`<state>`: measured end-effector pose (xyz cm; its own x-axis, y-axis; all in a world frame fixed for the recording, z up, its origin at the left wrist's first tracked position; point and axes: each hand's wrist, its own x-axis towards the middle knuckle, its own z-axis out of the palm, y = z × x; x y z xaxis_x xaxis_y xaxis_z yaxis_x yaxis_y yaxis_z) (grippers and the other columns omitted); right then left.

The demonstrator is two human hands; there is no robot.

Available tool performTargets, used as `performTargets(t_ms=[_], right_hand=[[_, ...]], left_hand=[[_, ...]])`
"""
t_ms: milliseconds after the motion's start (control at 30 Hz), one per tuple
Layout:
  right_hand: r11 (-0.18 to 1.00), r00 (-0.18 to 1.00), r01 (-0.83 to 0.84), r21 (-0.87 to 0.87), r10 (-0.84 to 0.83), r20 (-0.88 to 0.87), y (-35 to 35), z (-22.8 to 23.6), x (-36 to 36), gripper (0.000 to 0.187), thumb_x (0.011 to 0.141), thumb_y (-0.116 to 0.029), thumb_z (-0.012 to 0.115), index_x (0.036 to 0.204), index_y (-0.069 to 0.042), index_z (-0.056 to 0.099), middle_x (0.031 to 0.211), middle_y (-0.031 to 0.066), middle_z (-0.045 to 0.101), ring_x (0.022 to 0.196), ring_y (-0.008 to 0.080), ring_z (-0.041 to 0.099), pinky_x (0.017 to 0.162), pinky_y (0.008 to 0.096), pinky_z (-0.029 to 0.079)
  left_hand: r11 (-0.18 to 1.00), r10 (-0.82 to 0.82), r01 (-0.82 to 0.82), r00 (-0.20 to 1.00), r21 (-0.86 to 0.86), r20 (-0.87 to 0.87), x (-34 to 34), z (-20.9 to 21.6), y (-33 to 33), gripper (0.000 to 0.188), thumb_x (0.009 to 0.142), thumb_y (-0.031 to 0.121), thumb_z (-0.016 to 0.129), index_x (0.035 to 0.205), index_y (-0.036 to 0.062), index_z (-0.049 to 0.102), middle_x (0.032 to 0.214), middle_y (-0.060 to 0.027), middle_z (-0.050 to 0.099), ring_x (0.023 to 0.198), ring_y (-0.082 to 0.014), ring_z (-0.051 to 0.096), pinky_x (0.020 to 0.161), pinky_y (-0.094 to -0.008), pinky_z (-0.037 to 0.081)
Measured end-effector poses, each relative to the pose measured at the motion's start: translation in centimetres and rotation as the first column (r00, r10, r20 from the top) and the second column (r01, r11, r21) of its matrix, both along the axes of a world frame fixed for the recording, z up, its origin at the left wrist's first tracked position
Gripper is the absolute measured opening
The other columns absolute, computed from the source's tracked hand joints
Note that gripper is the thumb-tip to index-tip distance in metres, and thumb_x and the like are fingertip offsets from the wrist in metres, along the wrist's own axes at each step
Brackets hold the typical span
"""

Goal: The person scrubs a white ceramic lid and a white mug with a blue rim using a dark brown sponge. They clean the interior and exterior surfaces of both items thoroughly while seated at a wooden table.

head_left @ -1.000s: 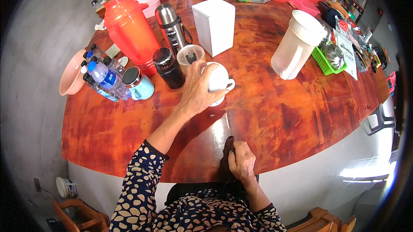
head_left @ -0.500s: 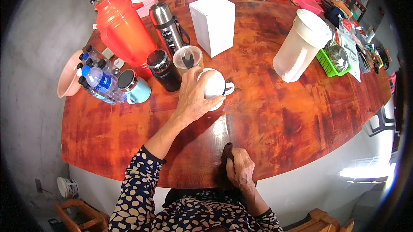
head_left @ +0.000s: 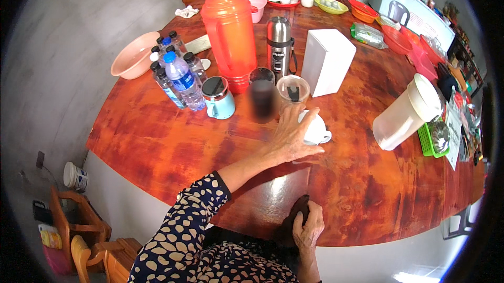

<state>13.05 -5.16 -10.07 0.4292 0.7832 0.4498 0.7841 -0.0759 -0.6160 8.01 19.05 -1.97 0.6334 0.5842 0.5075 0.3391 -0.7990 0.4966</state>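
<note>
Beside a white mug [head_left: 316, 129] with a handle on its right, my left hand [head_left: 289, 138] reaches in from the left. Its thumb and fingers are spread around the near left side of the mug, which they partly cover; the thumb lies apart from it. My right hand [head_left: 308, 228] is closed on a dark brown cloth [head_left: 300, 207] at the table's near edge. Just behind the mug stands a clear plastic cup [head_left: 293, 90] with something dark showing in it. Left of that is a dark lidded jar [head_left: 262, 96], blurred.
A red thermos jug [head_left: 231, 41], steel flask [head_left: 279, 46] and white box [head_left: 328, 62] stand behind. Light blue mug [head_left: 220, 102], several bottles [head_left: 184, 83] and pink basin [head_left: 134, 57] are left. At right are a plastic pitcher [head_left: 407, 112] and green basket [head_left: 428, 141].
The view has swung left, so everything on the table appears further right. My left hand's thumb has moved off the white mug's front and the fingers have loosened. The right hand keeps the cloth.
</note>
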Motion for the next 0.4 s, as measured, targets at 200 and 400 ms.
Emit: performTargets(t_ms=[200, 400], right_hand=[[0.946, 0.957, -0.154, -0.287, 0.215, 0.195, -0.9, 2.6, -2.2, 0.053, 0.068, -0.011, 0.073, 0.12, -0.013, 0.062, 0.121, 0.0212, 0.047, 0.104, 0.0401, 0.049, 0.088, 0.0461, 0.045], [0.927, 0.908, -0.236, -0.292, 0.318, 0.273, 3.7, 2.7, -3.1, 0.038, 0.072, -0.008, 0.069, 0.11, -0.012, 0.067, 0.122, 0.0206, 0.047, 0.104, 0.0379, 0.048, 0.088, 0.0456, 0.044]], left_hand=[[0.992, 0.007, -0.026, 0.989, 0.124, 0.148, -3.4, 0.9, -1.0, 0.076, 0.064, 0.029, 0.086, 0.127, 0.008, 0.051, 0.125, -0.0168, 0.045, 0.115, -0.0362, 0.043, 0.096, -0.0485, 0.038], [0.986, -0.037, 0.023, 0.996, 0.163, 0.082, -9.2, -1.7, 0.5, 0.059, 0.067, 0.029, 0.084, 0.118, 0.0121, 0.059, 0.118, -0.0116, 0.052, 0.11, -0.0294, 0.046, 0.09, -0.0461, 0.04]])
